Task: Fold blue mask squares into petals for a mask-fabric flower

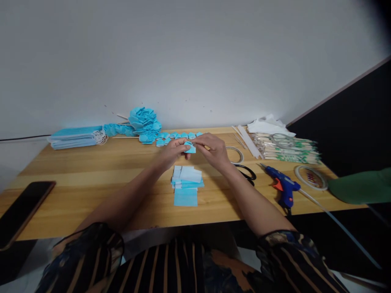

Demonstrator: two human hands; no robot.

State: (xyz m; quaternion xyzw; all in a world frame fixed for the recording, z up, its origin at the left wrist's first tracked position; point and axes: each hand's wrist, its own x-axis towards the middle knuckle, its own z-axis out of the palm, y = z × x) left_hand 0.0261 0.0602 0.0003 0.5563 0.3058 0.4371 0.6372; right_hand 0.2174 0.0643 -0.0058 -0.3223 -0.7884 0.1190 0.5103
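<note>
My left hand pinches a small folded piece of light blue cloth, held above the table. My right hand has its thumb and finger pressed together at the cloth's upper right edge. The fingertips partly cover the fold. Below the hands lies a loose stack of blue and white cloth pieces, with one blue square at its near side. Just behind the hands run rows of small folded blue petals.
Blue cloth flowers on sticks and a stack of face masks lie back left. A phone rests front left. At right are black-handled scissors, a blue glue gun, tape rolls and wrapped chopsticks.
</note>
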